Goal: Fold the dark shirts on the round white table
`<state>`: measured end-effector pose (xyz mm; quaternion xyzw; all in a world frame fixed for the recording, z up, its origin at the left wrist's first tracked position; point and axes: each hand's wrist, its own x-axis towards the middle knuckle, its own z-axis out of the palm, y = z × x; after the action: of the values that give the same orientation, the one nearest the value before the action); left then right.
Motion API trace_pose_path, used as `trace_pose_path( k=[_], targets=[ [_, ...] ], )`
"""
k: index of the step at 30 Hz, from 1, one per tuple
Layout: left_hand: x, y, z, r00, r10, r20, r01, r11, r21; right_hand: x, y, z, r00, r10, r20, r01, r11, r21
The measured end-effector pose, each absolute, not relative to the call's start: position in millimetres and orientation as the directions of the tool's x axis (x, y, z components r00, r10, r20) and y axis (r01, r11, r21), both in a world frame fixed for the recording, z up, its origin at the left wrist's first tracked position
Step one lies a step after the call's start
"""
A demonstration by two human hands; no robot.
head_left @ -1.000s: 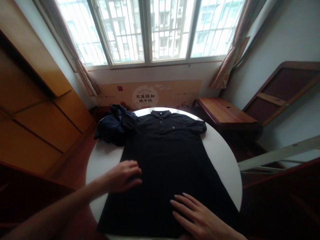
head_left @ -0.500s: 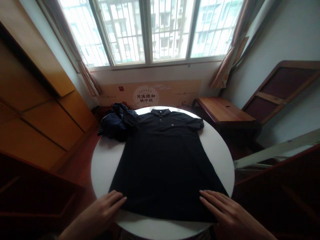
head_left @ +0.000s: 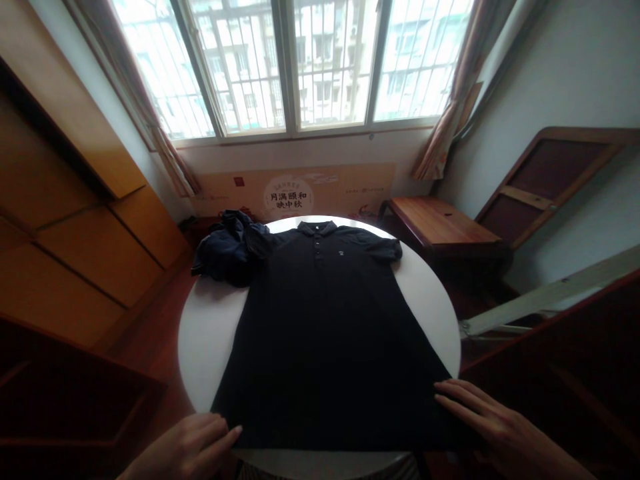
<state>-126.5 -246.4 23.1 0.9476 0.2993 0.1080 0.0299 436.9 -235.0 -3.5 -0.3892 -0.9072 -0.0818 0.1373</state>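
A black short-sleeved polo shirt (head_left: 325,333) lies face up and spread out, collar at the far side and hem towards me. Beneath it is a round white table (head_left: 197,340). At the shirt's lower left corner, my left hand (head_left: 193,440) has its fingers bent over the cloth, closed on the edge near the hem. My right hand (head_left: 493,413) rests at the lower right side, fingers stretched out flat over the fabric; its thumb is hidden.
A bunched dark blue garment (head_left: 227,247) sits at the table's far left, touching the shirt's sleeve. Wooden cabinets (head_left: 75,253) stand on the left. A low wooden bench (head_left: 440,220) is at the back right, below the barred window (head_left: 330,60).
My hands have moved apart, the left one towards me and the right one outward. The shirt's lower part is spread wider, its hem nearer me. The view has shifted slightly.
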Motion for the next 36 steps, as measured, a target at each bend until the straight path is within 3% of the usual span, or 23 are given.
trace_pose_path(
  k=[5, 11, 13, 15, 16, 18, 25, 31, 36],
  targets=[
    [-100.5, -228.3, 53.9, 0.753, 0.649, 0.109, 0.597, -0.743, 0.302, 430.4, -221.6, 33.9, -0.637, 0.758, 0.141, 0.745, 0.652, -0.139],
    [-58.5, -82.1, 71.4, 0.570, 0.810, 0.140, 0.608, -0.530, 0.591, 380.2, -77.8, 82.0, -0.469, 0.861, 0.196, 0.668, 0.491, -0.559],
    [-33.0, -8.1, 70.0, 0.429, 0.898, 0.092, 0.578, -0.352, 0.736, 357.3, -9.7, 85.5, -0.361, 0.921, 0.147, 0.572, 0.344, -0.745],
    [-3.2, 62.8, 67.4, 0.206, 0.978, -0.019, 0.459, -0.080, 0.885, 333.9, 53.6, 84.2, -0.217, 0.973, -0.076, 0.437, 0.027, -0.899],
    [11.5, 94.1, 65.6, 0.077, 0.990, -0.114, 0.353, 0.080, 0.932, 322.6, 81.6, 82.0, -0.178, 0.978, -0.110, 0.410, -0.028, -0.912],
    [36.8, 145.7, 60.5, -0.002, 0.987, -0.160, 0.271, 0.154, 0.950, 301.9, 129.3, 74.8, -0.113, 0.981, -0.157, 0.366, -0.106, -0.925],
    [63.0, 239.3, 28.5, -0.109, 0.958, -0.266, 0.096, 0.277, 0.956, 267.1, 232.0, 34.9, 0.000, 0.959, -0.284, 0.289, -0.272, -0.918],
    [58.5, 280.2, 9.7, -0.122, 0.930, -0.347, 0.107, 0.359, 0.927, 266.4, 274.5, 14.6, 0.069, 0.956, -0.286, 0.363, -0.291, -0.885],
    [56.5, 285.0, -0.3, -0.120, 0.956, -0.268, 0.151, 0.285, 0.947, 264.0, 286.0, 2.9, 0.110, 0.970, -0.218, 0.459, -0.244, -0.854]
  ],
)
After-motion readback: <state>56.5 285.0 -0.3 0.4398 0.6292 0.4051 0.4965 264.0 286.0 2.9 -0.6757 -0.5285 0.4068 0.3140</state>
